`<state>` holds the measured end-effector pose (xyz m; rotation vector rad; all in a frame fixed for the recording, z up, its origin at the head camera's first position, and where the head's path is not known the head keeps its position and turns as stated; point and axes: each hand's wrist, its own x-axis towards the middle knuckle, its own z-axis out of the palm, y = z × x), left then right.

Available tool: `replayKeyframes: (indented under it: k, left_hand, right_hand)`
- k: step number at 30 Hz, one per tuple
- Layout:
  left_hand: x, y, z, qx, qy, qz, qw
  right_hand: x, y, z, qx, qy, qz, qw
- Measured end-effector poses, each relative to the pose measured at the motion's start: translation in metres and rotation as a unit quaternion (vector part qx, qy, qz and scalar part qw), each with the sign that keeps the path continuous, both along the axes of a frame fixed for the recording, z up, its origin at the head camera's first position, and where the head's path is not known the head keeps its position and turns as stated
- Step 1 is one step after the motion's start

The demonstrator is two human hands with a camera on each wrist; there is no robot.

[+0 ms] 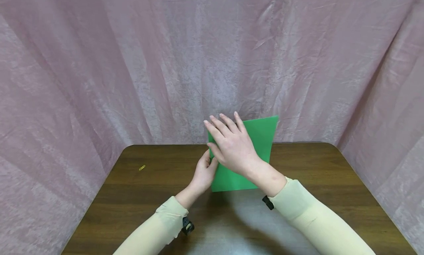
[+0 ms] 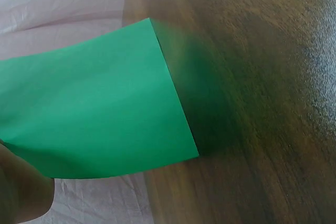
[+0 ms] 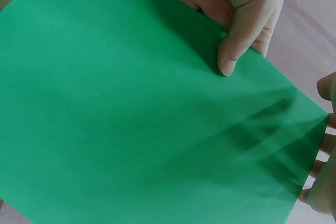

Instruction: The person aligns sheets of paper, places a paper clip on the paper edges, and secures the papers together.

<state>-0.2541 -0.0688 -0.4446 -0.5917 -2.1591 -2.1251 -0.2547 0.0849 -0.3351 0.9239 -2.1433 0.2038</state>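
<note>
Pinching the green sheet [image 1: 263, 141] by its left edge, my left hand [image 1: 202, 173] has its thumb on the face toward me. My right hand [image 1: 234, 144] lies across the upper left corner, fingers straight and spread apart, casting shadows on it; I cannot tell whether they touch. I have the sheet raised, tilted, over the wooden table [image 1: 132, 211], before the pink curtain [image 1: 198, 63]. Off left lies a yellow paper clip [image 1: 142, 167].
</note>
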Motion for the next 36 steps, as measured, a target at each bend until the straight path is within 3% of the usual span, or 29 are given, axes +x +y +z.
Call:
replayKeyframes:
  k: [4, 10, 13, 15, 16, 17, 18, 19, 22, 23, 26, 33, 36]
  left_hand:
    - [-0.001, 0.001, 0.002, 0.011, -0.004, 0.018, 0.9998]
    - [-0.002, -0.001, 0.007, 0.036, -0.013, 0.054, 0.9978]
    - [-0.002, -0.003, 0.005, 0.035, -0.016, 0.060, 0.9975]
    - [-0.003, -0.004, 0.005, 0.033, -0.014, 0.061, 0.9975]
    - [-0.004, -0.005, 0.001, 0.034, -0.012, 0.060, 0.9976]
    - [-0.004, -0.005, 0.001, 0.036, -0.013, 0.058, 0.9976]
    - [-0.004, -0.005, 0.001, 0.036, -0.014, 0.058, 0.9975]
    - [-0.004, -0.005, 0.000, 0.037, -0.014, 0.059, 0.9975]
    - [-0.004, -0.005, -0.002, 0.037, -0.018, 0.059, 0.9974]
    - [-0.004, -0.004, -0.003, 0.037, -0.019, 0.060, 0.9973]
    - [-0.005, -0.003, -0.004, 0.035, -0.023, 0.061, 0.9972]
    - [-0.004, -0.005, -0.006, 0.035, -0.024, 0.058, 0.9974]
    - [-0.003, -0.007, -0.006, 0.041, -0.020, 0.052, 0.9976]
  right_hand:
    - [-0.004, 0.013, 0.004, -0.018, 0.007, -0.017, 1.000]
    - [-0.016, 0.064, 0.003, -0.078, 0.019, -0.072, 0.994]
    - [-0.019, 0.089, -0.002, -0.116, -0.025, -0.089, 0.989]
    - [-0.017, 0.100, -0.005, -0.164, -0.093, -0.086, 0.978]
    - [-0.016, 0.104, -0.006, -0.200, -0.137, -0.073, 0.967]
    - [-0.014, 0.106, -0.008, -0.247, -0.190, -0.050, 0.949]
    - [-0.013, 0.107, -0.011, -0.297, -0.240, -0.022, 0.924]
    - [-0.012, 0.107, -0.014, -0.345, -0.288, 0.001, 0.893]
    - [-0.010, 0.106, -0.027, -0.460, -0.404, 0.070, 0.788]
    - [-0.009, 0.106, -0.033, -0.479, -0.430, 0.077, 0.761]
    - [-0.008, 0.105, -0.051, -0.501, -0.473, 0.066, 0.721]
    - [-0.005, 0.102, -0.090, -0.561, -0.506, 0.062, 0.653]
    - [-0.003, 0.098, -0.101, -0.576, -0.507, 0.058, 0.639]
